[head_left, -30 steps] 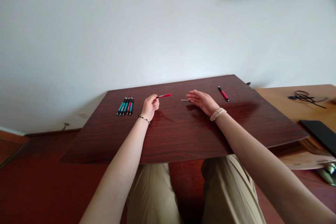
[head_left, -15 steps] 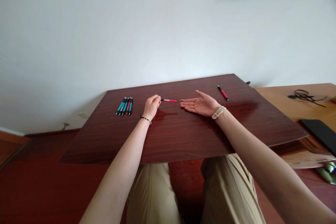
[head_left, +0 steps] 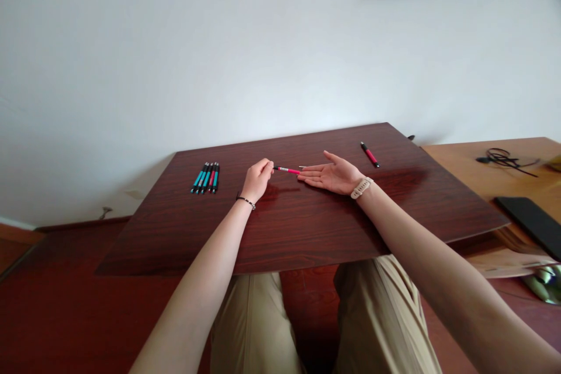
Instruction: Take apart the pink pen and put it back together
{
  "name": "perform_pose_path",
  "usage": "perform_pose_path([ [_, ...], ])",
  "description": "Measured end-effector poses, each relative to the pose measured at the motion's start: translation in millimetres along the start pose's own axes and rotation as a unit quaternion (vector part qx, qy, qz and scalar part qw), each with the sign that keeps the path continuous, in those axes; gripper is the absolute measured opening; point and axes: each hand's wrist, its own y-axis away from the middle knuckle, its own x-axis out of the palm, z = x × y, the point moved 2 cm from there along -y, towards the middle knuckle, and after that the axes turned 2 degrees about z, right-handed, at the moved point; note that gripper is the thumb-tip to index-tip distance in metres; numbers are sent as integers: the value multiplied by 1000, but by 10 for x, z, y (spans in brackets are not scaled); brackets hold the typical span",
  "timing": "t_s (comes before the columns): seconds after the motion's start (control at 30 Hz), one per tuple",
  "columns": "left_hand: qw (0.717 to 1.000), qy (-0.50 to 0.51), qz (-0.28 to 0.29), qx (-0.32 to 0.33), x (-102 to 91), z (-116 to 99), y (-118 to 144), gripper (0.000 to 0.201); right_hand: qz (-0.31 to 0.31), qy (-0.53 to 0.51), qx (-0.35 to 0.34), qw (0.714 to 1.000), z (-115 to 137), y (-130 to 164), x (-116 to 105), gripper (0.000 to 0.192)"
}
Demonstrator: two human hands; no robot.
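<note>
White wall behind; dark red-brown board across the lap, light wooden table to the right. Left hand closed, fingertips pinching one end of a red pen barrel, barrel level just above the board, pointing at the right hand. Right hand open, palm up, fingers flat and spread, fingertips at the barrel's free end; contact unclear. Thin refill just beyond those fingertips. Row of teal and red pens left of the left hand. Single red pen far right on board. Black cable and dark flat object on the table.
</note>
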Motion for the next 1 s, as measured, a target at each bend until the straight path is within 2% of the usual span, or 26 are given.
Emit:
perform_pose_path([
  [0.13, 998, -54, -17, 24, -19, -50, 2, 36, 11, -9, 9, 1000, -19, -10, 2, 79],
  [0.33, 995, -82, -41, 39, -31, -107, 18, 35, 2, -5, 12, 1000, -24, -5, 28, 75],
  [0.57, 983, -170, -39, 60, -64, -114, 23, 34, -1, 0, 10, 1000, -19, -2, 39, 75],
  [1.0, 966, -246, -34, 64, -72, -190, 38, 30, -2, 7, 8, 1000, -22, -2, 45, 74],
])
